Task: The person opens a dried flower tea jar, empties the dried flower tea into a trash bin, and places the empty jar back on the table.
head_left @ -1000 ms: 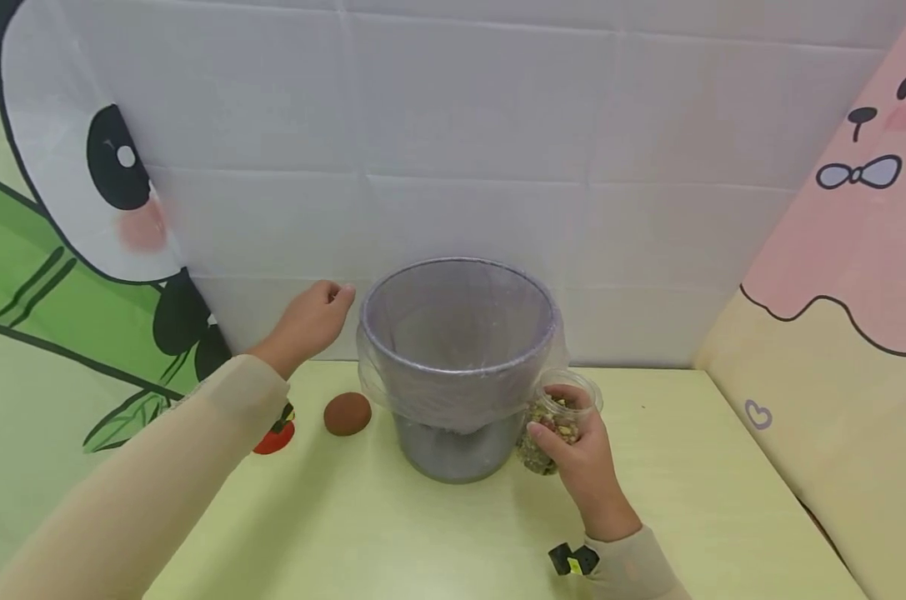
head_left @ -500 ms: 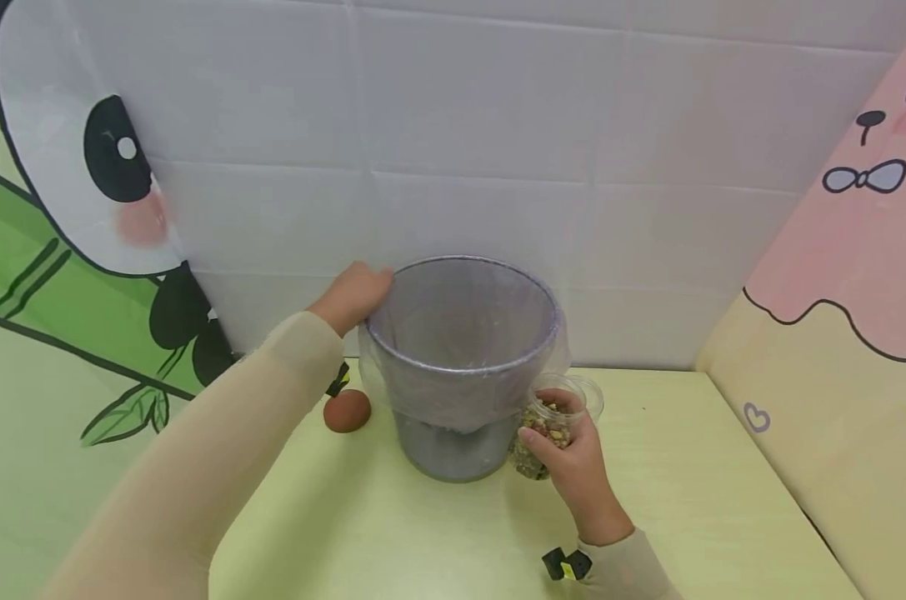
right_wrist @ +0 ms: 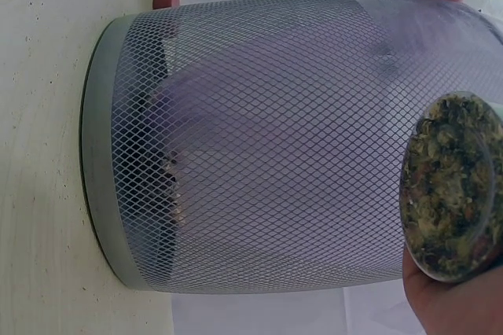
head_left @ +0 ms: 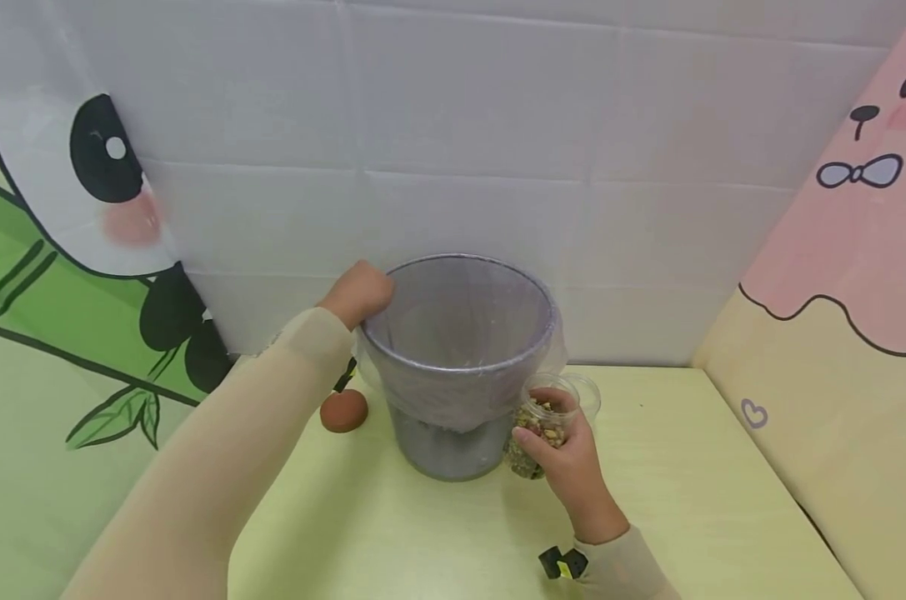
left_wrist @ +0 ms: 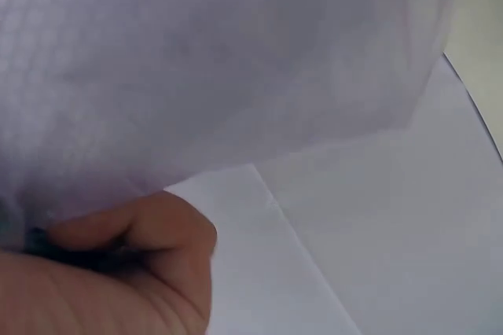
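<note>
A mesh trash can (head_left: 453, 454), lined with a thin translucent bag (head_left: 453, 400) folded over its rim, stands in the middle. My left hand (head_left: 358, 293) grips the can's left rim with curled fingers; in the left wrist view this hand (left_wrist: 149, 248) is curled by the bag's hanging edge. In my right hand (head_left: 573, 467) is a clear jar (head_left: 531, 442) of dried, greenish-yellow and reddish bits, its mouth uncovered. The jar sits close to the can's right side, slightly tilted. From the right wrist, the jar's bottom (right_wrist: 452, 185) shows, packed with the bits.
A round reddish-brown object (head_left: 343, 411) lies on the pale yellow table (head_left: 693, 483), left of the can. Behind the jar is a clear round lid (head_left: 591, 396). A white wall covering (head_left: 468, 125) stands close behind, and printed panels (head_left: 835, 317) flank both sides.
My left hand has moved right from beside the can onto its left rim. The right hand has shifted the jar slightly left, nearer the can.
</note>
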Demonstrator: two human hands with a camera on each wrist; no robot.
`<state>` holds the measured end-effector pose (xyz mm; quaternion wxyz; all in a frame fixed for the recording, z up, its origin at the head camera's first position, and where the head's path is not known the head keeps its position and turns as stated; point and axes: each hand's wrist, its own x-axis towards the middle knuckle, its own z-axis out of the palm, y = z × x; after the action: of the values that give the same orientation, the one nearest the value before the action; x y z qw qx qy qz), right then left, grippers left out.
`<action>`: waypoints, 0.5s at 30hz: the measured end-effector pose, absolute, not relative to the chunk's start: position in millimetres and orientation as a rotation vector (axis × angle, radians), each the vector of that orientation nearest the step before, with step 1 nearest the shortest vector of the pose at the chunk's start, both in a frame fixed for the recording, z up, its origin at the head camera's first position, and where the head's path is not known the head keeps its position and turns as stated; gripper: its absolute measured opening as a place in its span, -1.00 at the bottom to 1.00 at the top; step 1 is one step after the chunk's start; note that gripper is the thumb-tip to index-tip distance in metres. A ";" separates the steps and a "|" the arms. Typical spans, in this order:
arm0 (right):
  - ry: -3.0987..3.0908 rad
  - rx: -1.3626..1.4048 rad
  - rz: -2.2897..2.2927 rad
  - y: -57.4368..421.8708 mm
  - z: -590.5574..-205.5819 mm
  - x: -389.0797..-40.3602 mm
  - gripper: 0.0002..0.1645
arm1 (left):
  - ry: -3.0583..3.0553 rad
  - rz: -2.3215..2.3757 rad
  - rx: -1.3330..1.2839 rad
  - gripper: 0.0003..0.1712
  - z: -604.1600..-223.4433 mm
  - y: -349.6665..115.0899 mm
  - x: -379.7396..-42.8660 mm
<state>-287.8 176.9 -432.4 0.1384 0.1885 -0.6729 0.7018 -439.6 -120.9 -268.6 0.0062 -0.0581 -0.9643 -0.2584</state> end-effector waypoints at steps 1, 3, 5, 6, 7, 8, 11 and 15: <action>-1.946 0.542 2.030 176.6 -432.6 -288.0 -0.45 | -3.033 -0.788 -0.192 -0.58 -268.1 -121.3 -439.7; -1.949 0.542 2.031 175.9 -432.7 -288.3 -0.45 | -3.069 -0.789 -0.190 -0.45 -266.9 -121.4 -439.6; -1.951 0.548 2.028 175.6 -432.9 -288.8 -0.45 | -3.104 -0.736 -0.202 -0.38 -266.0 -121.1 -439.3; -1.952 0.550 2.027 175.6 -433.2 -289.2 -0.45 | -3.119 -0.686 -0.211 -0.39 -265.9 -120.7 -439.4; -1.954 0.551 2.025 175.8 -433.4 -289.5 -0.45 | -3.127 -0.634 -0.221 -0.42 -265.7 -120.1 -439.1; -1.955 0.549 2.024 176.0 -433.5 -289.8 -0.45 | -3.131 -0.578 -0.234 -0.44 -265.7 -119.4 -438.8; -1.957 0.534 2.025 176.7 -433.8 -290.0 -0.45 | -3.125 -0.453 -0.235 -0.47 -265.6 -116.8 -437.1; -1.960 0.496 2.028 176.5 -435.0 -289.4 -0.43 | -3.153 -0.472 -0.188 -0.39 -265.1 -114.0 -434.3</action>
<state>-289.4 176.5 -435.0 0.1384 0.1715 -0.6778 0.7015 -434.3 -114.0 -265.1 -0.0261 -0.0588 -0.9869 -0.1478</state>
